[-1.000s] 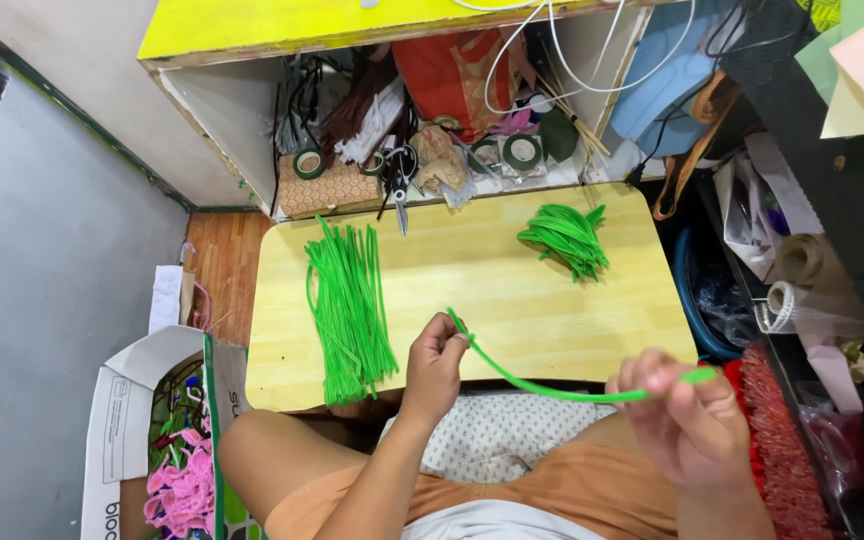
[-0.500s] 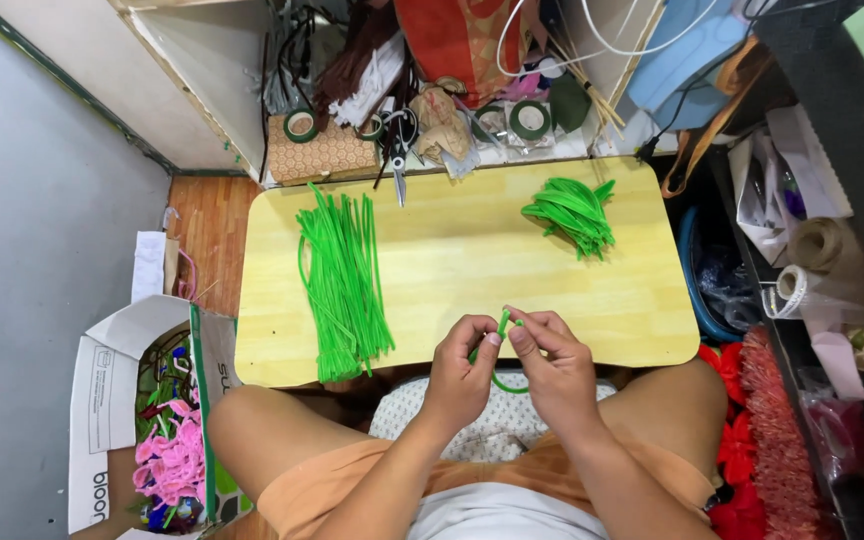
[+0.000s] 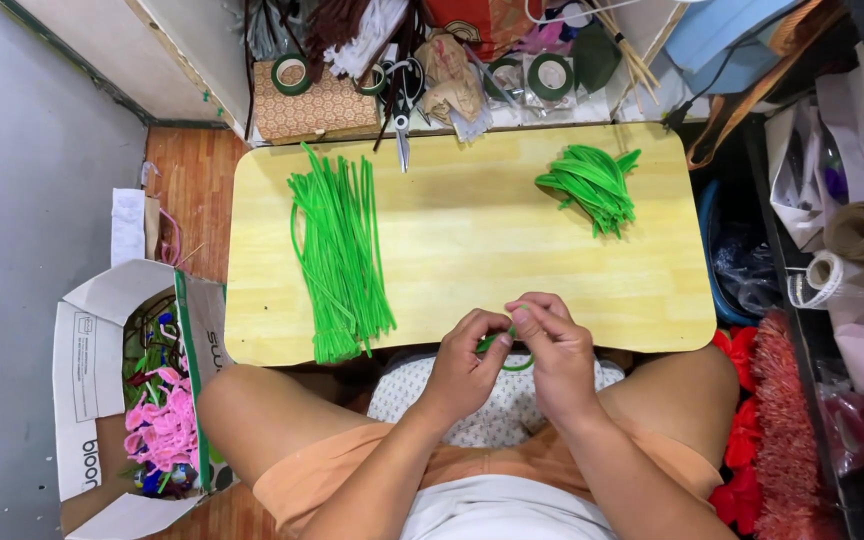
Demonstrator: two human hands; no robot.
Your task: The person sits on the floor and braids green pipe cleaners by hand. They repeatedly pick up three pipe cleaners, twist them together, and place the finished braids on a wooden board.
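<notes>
Single head view, steeply down, near table (image 3: 452,250)

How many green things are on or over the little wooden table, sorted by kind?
Pile of straight green stems: 1
Heap of folded green stems: 1
Bent green stem pinched between the left hand and the right hand: 1
Green tape rolls along the table's far edge: 3
Total: 6
</notes>
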